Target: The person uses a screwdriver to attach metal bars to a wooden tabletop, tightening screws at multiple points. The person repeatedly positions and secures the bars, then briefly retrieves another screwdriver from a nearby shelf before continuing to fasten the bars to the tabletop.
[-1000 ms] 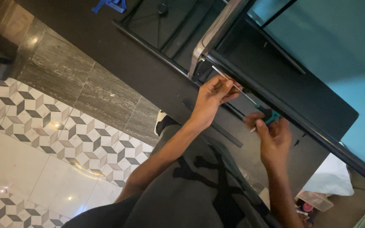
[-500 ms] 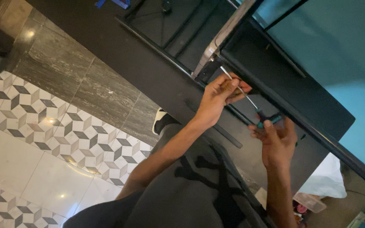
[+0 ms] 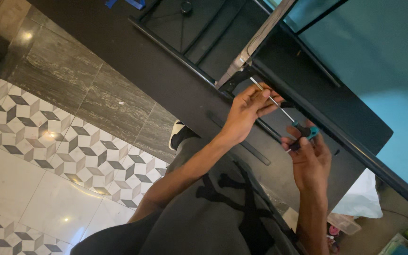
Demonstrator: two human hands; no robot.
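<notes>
— Hands first, our left hand (image 3: 244, 111)?
— Pinching the thin metal shaft of the screwdriver (image 3: 279, 109), tip against the black bracket (image 3: 236, 80) on the dark frame (image 3: 308, 101).
— Our right hand (image 3: 310, 158)?
— Fingers closed round its teal handle (image 3: 308, 131), just beside the frame, above the patterned floor (image 3: 38, 141).

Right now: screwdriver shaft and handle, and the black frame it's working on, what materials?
Screwdriver: the shaft looks like bare polished steel, thin and silvery with a bright glint; the handle looks like teal and black plastic or rubber, matte, pinched by the right hand. The left hand steadies the shaft. Black frame: likely painted or powder-coated metal, judging by its slim straight bars and even satin sheen; cannot confirm.
</notes>
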